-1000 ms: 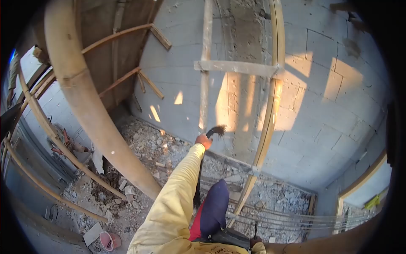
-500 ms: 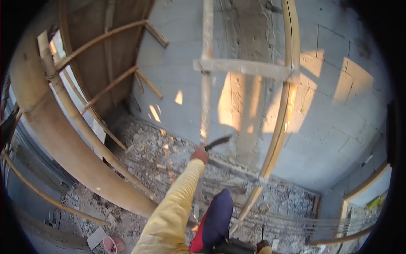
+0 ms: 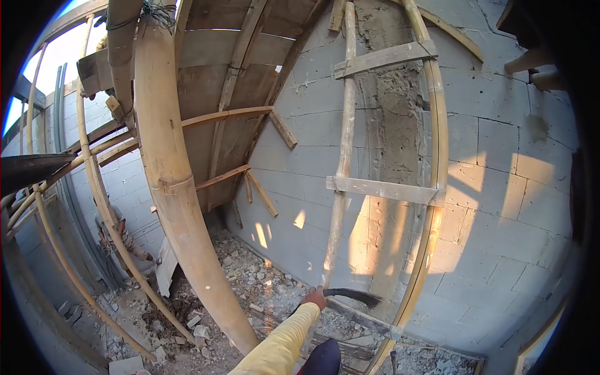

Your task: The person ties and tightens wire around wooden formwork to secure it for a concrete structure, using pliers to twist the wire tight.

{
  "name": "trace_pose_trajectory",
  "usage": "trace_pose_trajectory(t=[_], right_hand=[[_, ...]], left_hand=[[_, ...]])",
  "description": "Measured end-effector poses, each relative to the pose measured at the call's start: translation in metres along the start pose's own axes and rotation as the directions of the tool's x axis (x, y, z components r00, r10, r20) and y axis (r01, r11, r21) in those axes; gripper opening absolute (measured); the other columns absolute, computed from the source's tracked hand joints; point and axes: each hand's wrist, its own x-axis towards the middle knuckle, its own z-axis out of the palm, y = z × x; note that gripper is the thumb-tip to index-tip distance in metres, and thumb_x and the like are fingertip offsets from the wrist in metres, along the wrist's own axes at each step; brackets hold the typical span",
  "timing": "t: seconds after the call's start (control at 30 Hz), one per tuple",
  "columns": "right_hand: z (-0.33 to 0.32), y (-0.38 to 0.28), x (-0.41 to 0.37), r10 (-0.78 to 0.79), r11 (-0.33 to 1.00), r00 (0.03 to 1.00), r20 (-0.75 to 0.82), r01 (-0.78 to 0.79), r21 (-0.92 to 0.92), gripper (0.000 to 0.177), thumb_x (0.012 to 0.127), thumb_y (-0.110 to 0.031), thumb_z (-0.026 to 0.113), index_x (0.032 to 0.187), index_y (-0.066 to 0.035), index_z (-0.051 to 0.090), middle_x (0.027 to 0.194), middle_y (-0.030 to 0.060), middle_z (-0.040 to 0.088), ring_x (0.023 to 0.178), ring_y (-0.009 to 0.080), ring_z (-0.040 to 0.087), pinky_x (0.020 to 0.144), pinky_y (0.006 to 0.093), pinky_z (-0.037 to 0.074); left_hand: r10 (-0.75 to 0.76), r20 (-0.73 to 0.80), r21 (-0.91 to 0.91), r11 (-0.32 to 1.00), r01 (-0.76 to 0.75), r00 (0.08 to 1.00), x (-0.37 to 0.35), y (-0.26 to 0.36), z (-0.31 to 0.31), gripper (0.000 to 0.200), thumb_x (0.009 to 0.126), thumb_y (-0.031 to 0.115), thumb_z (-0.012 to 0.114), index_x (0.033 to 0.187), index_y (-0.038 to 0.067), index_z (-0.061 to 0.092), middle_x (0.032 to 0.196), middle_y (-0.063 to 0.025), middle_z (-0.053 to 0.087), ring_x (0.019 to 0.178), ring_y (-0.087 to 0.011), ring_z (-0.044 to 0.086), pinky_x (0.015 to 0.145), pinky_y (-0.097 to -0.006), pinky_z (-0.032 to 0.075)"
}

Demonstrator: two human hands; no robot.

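Observation:
My left hand (image 3: 314, 298), in a yellow sleeve, is closed around a black brush-like tool (image 3: 353, 295) with a frayed, curved end pointing right. The hand is at the lower part of the left rail (image 3: 340, 181) of a bamboo ladder; whether its fingers also wrap the rail is unclear. The ladder's wooden rungs (image 3: 384, 190) join that rail to the right bamboo rail (image 3: 437, 144). My right hand is out of view; a thin dark object (image 3: 394, 359) shows at the bottom edge. Dark blue cloth (image 3: 323, 358) lies below my left forearm.
A thick bamboo pole (image 3: 178, 187) slants down left of the ladder. Grey block wall (image 3: 519, 231) with a rough cement strip (image 3: 400, 112) stands behind. Rubble (image 3: 231, 262) covers the ground. At the far left, a person (image 3: 115, 228) is partly hidden behind thin poles.
The view has tilted upward and shifted left, showing more of the ladder, roof boards and the person at left. My right hand has left the view. My left hand still holds the black tool.

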Motion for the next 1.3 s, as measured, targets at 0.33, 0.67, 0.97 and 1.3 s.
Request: trace_pose_trajectory(t=[0.33,0.67,0.97,1.3], right_hand=[[-0.125,-0.15,-0.013,-0.197,0.964,0.975,-0.101,0.211,0.159,0.038,0.09,-0.04,0.06,0.104,-0.005,0.062,0.095,0.027,0.065,0.092,0.0475,0.061,0.077,0.0501,0.05],[-0.153,-0.167,-0.012,-0.144,0.607,0.966,-0.213,0.256,0.753,0.024,0.092,-0.025,0.065,0.089,-0.003,0.056,0.067,0.0001,0.053,0.053,0.0122,0.05,0.053,0.0281,0.044],[-0.135,-0.156,0.019,-0.241,0.513,0.952,-0.191,0.292,0.807,0.029,0.09,-0.03,0.069,0.088,-0.003,0.058,0.063,-0.0004,0.053,0.053,0.0083,0.051,0.05,0.0251,0.043],[-0.171,-0.199,0.07,-0.106,0.519,0.884,-0.455,0.439,0.733,0.02,0.093,-0.024,0.062,0.091,-0.005,0.055,0.065,-0.0022,0.049,0.054,0.0066,0.044,0.051,0.025,0.039]], left_hand=[[0.847,-0.07,-0.525,0.418,-0.741,0.527,-0.242,0.128,-0.04,0.038,0.098,0.035,0.054,0.116,0.002,0.059,0.106,-0.0188,0.062,0.102,-0.0373,0.06,0.091,-0.0422,0.046],[0.303,-0.013,-0.999,0.046,-0.029,0.953,-0.25,0.129,-0.063,0.035,0.099,0.04,0.056,0.103,0.005,0.061,0.074,0.0037,0.047,0.058,-0.007,0.043,0.054,-0.0222,0.036],[0.066,-0.077,-0.877,-0.478,-0.036,0.995,-0.222,0.089,-0.185,0.03,0.099,0.037,0.057,0.102,0.007,0.058,0.063,0.0077,0.032,0.051,-0.0037,0.028,0.042,-0.0193,0.024],[0.094,-0.012,-0.858,-0.512,0.038,0.996,-0.248,0.061,-0.187,0.023,0.101,0.031,0.054,0.104,0.008,0.058,0.065,0.0057,0.04,0.053,-0.0056,0.035,0.047,-0.0207,0.031]])
